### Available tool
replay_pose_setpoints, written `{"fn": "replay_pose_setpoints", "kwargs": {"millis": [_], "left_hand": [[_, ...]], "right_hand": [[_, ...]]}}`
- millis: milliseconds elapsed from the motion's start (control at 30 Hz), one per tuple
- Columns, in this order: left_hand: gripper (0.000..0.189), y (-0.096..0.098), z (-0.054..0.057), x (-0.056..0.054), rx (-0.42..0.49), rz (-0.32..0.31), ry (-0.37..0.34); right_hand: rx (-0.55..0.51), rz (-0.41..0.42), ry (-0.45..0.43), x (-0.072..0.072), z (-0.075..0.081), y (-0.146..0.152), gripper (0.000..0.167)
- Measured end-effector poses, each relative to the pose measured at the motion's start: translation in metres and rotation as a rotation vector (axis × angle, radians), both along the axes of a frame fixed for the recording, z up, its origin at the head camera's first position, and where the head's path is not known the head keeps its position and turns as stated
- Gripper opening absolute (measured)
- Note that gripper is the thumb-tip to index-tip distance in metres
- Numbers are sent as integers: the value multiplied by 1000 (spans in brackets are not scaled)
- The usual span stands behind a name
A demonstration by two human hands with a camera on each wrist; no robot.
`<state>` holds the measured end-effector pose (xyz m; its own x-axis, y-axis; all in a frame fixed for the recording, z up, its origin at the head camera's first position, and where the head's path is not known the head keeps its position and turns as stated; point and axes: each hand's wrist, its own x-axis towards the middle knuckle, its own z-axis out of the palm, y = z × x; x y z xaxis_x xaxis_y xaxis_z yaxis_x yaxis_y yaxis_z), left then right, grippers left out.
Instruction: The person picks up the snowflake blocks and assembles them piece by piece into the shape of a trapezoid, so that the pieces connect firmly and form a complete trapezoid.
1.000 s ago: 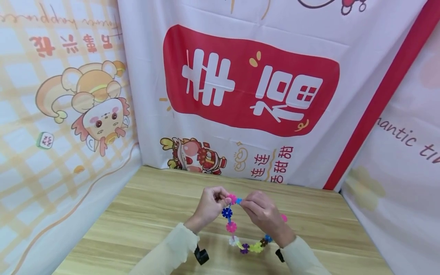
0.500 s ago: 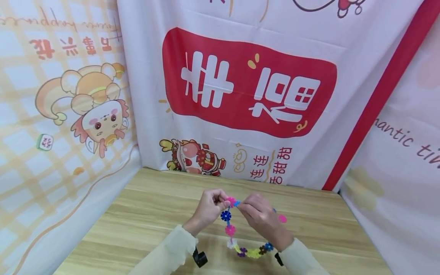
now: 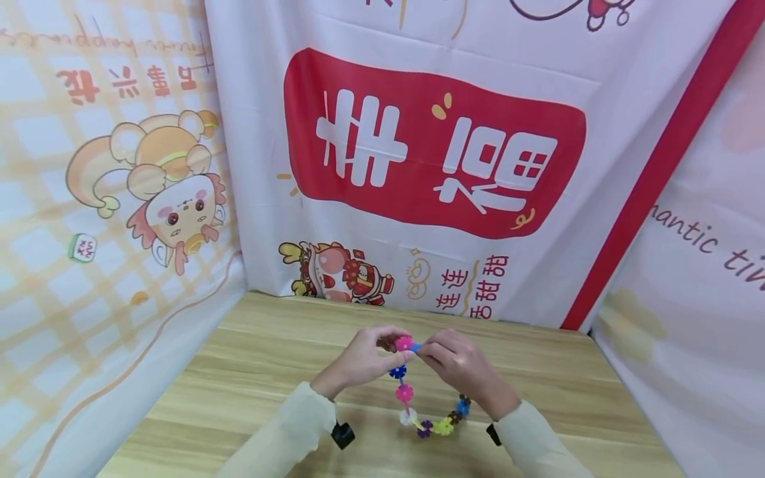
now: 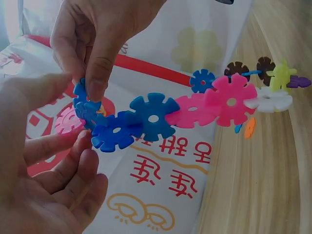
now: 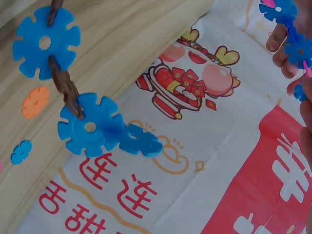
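Observation:
A chain of interlocked flower-shaped plastic discs [image 3: 443,425] hangs in a loop in the head view, in pink, blue, white, purple, yellow and brown. My right hand [image 3: 463,368] pinches a blue disc [image 4: 84,92] at one end between thumb and fingers. Beside it, my left hand [image 3: 369,355] has its fingers spread around a pink disc [image 4: 69,122]; fingertips lie close to that disc, while the thumb stands apart. Whether they touch it is hard to tell. In the right wrist view, the chain's other stretch ends in blue discs [image 5: 90,126].
On the wooden table [image 3: 239,398] lie a loose orange disc [image 5: 35,102] and a small blue disc [image 5: 21,152]. Printed cloth [image 3: 436,139] hangs at the back and on both sides of the table.
The left thumb has come off the pink disc and the left fingers have spread. The right hand keeps its pinch. A pink piece on the table has gone out of sight behind the right hand.

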<state>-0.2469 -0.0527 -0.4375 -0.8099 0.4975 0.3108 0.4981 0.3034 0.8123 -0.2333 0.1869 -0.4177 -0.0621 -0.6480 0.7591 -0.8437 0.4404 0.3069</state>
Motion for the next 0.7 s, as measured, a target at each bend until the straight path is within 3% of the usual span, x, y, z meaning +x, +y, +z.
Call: {"fn": "replay_pose_setpoints", "kwargs": {"millis": [133,233,333,467,567,700], "left_hand": [[38,7,1,-5,-43,-37,-8],[32,11,1,-7,-13,-77,-25],[30,12,0,-6,37,-94,-43],[33,12,-1,-5,71,-97,-52],[33,11,1,-4,68,-105,-41],[32,9,4,-2,64,-128,-25]], "right_hand": [[27,-8,9,-1,1,3,26],[49,-10,13,-2,2,7,21],[53,0,-41,-5,3,14,20],[17,-50,-192,-11,2,35,18],[2,-174,-356,-17,-5,54,28],[44,-337,-630,-27,-26,75,21]]}}
